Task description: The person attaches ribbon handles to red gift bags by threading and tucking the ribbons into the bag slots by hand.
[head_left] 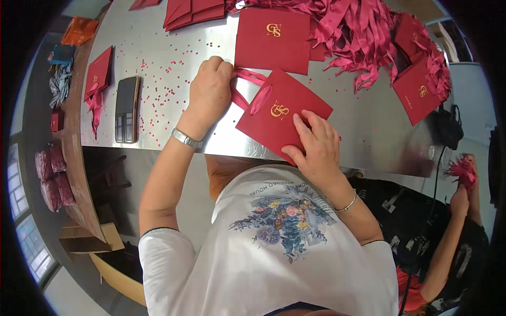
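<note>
A red paper gift bag (279,100) with a gold emblem lies tilted on the metal table in front of me. Closed around the far part of its pink ribbon handle (246,78) is my left hand (212,84), which draws the loop out to the left. My right hand (316,141) rests flat on the bag's lower right part, fingers stretched and thumb apart. Just beyond lies a stack of similar red bags (272,45), partly under a big heap of pink ribbons (358,31).
A phone (127,109) and another ribboned bag (98,76) lie on the left, amid scattered red paper dots. More bags (195,13) are stacked at the far edge. At right, a co-worker's hand (459,200) holds pink ribbons. An opened cardboard box (92,238) stands lower left.
</note>
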